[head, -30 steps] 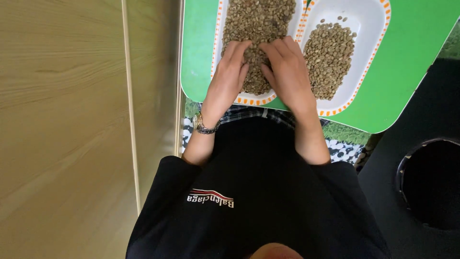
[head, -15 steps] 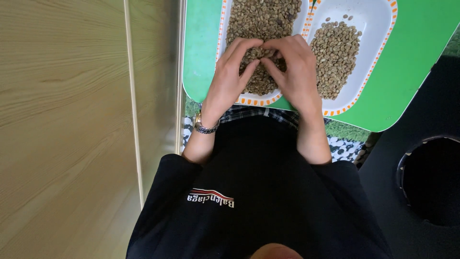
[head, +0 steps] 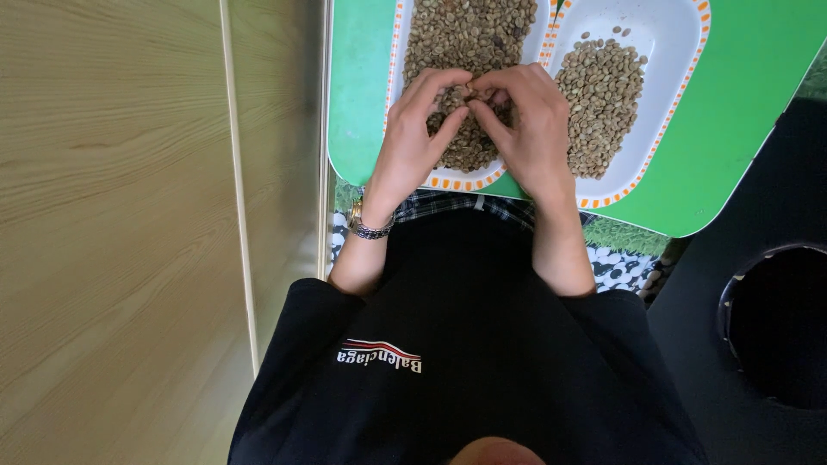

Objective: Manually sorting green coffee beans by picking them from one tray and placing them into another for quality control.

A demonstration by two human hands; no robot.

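Left hand (head: 412, 142), right hand (head: 527, 129) curled, fingertips meeting over beans (head: 469, 34).

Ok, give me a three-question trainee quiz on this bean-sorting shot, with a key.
1. True or false: both hands are over the same dish.
2. Which dish holds more beans: A) the left dish, B) the right dish?
3. What is worn on the left wrist?

Key:
1. True: the left hand and right hand meet, fingertips together, over the left dish.
2. A: beans nearly fill the left dish; the right dish has a smaller pile with bare white around it. Both dishes sit on a green tray.
3. A wristwatch.
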